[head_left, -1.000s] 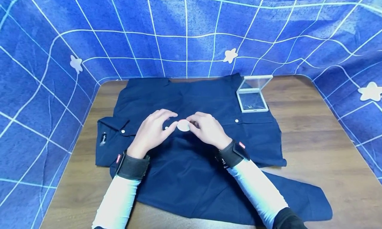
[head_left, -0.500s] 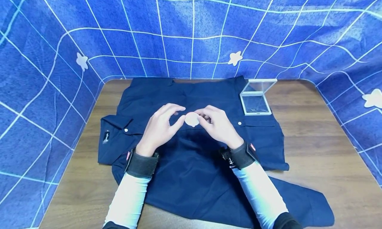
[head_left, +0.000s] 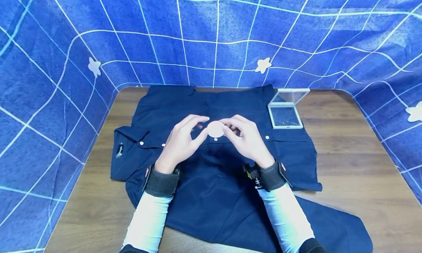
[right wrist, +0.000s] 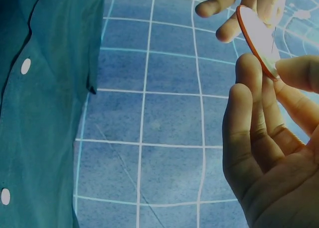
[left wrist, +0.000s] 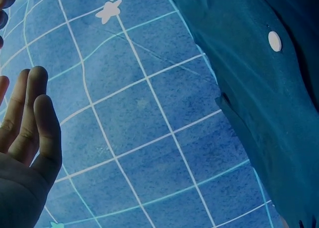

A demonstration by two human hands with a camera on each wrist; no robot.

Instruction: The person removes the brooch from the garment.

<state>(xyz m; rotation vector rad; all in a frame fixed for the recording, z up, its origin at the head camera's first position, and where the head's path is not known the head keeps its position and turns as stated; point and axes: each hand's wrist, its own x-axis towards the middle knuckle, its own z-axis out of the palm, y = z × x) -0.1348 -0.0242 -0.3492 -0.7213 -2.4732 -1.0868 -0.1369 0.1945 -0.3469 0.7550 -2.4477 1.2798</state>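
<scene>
A small round white disc point(head_left: 215, 129) with a red rim is held just above a dark navy shirt point(head_left: 211, 194) spread flat on the table. My right hand point(head_left: 245, 137) pinches the disc between thumb and fingers, and in the right wrist view the disc point(right wrist: 256, 38) sits edge-on at those fingertips point(right wrist: 249, 68). My left hand point(head_left: 184, 139) meets the disc's left edge with thumb and forefinger. The left wrist view shows only my left hand's other fingers point(left wrist: 35, 118), loosely straight, and a white shirt button point(left wrist: 274, 41).
A clear square case point(head_left: 285, 112) lies with its lid raised, on the shirt's far right corner. The wooden table point(head_left: 356, 154) shows bare wood right of the shirt. A blue cloth point(head_left: 211, 33) with white lines and stars walls in the back and both sides.
Both hands have lifted the disc a little and carried it away from me over the shirt. Their hold on it looks the same.
</scene>
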